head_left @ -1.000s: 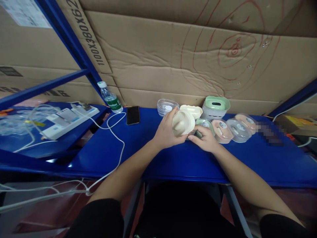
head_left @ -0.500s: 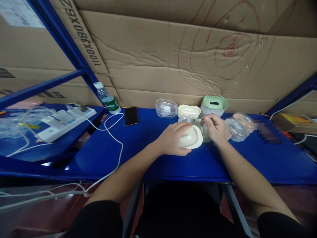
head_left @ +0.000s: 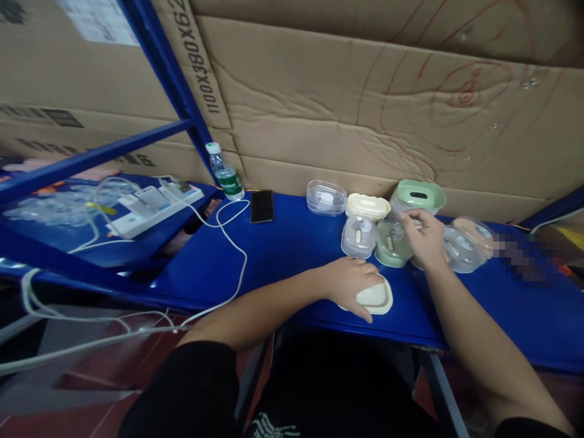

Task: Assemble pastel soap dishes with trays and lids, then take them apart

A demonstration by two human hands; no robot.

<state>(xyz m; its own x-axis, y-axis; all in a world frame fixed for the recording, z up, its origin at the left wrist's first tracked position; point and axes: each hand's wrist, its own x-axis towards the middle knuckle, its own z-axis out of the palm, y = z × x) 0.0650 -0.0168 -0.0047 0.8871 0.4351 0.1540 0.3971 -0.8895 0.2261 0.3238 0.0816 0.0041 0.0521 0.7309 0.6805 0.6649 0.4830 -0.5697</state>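
My left hand [head_left: 351,285] spans a shallow cream plastic dish [head_left: 375,296] near the table's front edge, with the thumb on its near side and the fingers across its left part. My right hand [head_left: 427,238] hovers at the right edge of a green box with a clear lid [head_left: 393,244]. Its thumb and forefinger are drawn together, and whatever they hold is too small to make out. Left of the green box is a pale box with a clear lid [head_left: 358,236]. Each lid carries a small pill-shaped white piece. Another box behind my right hand is mostly hidden.
Clear trays [head_left: 325,198], cream trays [head_left: 367,207] and a green-topped bin [head_left: 420,196] stand along the cardboard wall. More lidded boxes [head_left: 464,249] lie to the right. A phone [head_left: 261,207], a water bottle [head_left: 226,175], a white cable [head_left: 244,267] and a power strip [head_left: 155,210] are at left.
My left hand has brought the cream dish down toward the front edge, uncovering the pale and green lidded boxes. My right hand stays near the green box. The view has shifted left.
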